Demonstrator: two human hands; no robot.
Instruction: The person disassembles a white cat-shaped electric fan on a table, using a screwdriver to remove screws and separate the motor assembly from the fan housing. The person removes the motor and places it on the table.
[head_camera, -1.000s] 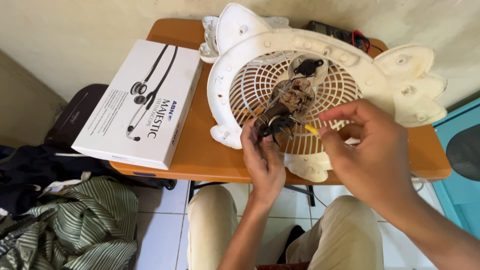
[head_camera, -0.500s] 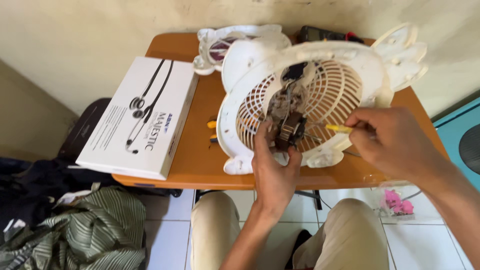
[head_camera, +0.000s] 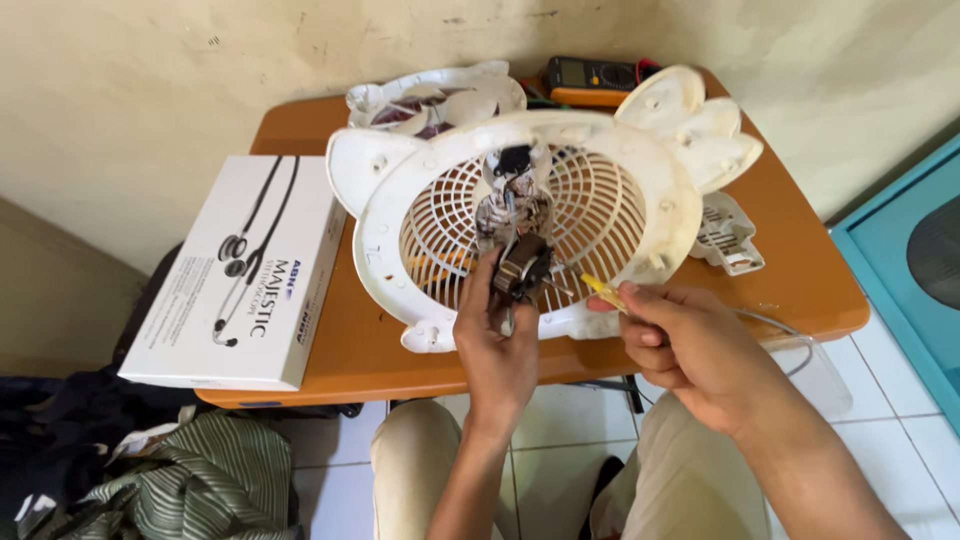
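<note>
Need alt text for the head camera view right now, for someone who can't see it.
The left hand pinches a small dark motor part at the centre of a white fan grille on an orange table, while the right hand holds a yellow-handled screwdriver toward it. A white box lies left.

This looks like a room in a home, used as a small repair corner. A low orange wooden table (head_camera: 330, 350) stands against a stained, painted wall (head_camera: 200, 70). The floor (head_camera: 560, 420) has white tiles. Clothes (head_camera: 190, 490) lie in a heap beside the table, and a multimeter (head_camera: 590, 75) rests at its back edge.
</note>
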